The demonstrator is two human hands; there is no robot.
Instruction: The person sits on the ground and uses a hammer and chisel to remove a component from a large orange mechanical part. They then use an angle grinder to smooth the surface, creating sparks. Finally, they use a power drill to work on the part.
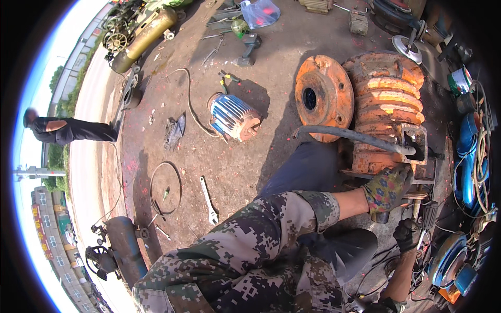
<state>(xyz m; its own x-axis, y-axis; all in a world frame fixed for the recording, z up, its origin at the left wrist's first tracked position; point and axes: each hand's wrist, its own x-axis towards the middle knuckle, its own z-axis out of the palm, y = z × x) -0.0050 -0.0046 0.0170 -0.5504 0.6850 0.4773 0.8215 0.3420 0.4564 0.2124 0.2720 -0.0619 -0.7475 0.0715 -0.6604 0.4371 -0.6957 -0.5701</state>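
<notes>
An orange, rust-streaked motor casing (385, 90) with ribs lies in front of me, its round end flange (324, 98) facing left. A dark hose or thick cable (352, 137) runs out of its square terminal box (422, 144). My left hand (387, 187), in a flowered glove, is curled at the casing's lower edge below that box; its fingertips are hidden. Lower right, my right hand (407, 235), in a dark-faced glove, has bent fingers. A thin silver rod (421, 239) passes beside it; I cannot tell whether it is held.
On the ground are a blue finned motor (235, 115), an adjustable wrench (209, 201), pliers (229, 79), a cordless power tool (249, 49) and a wire ring (166, 187). Blue machine parts (467, 156) and rope (480, 156) crowd the right. A person (70, 130) stands far left.
</notes>
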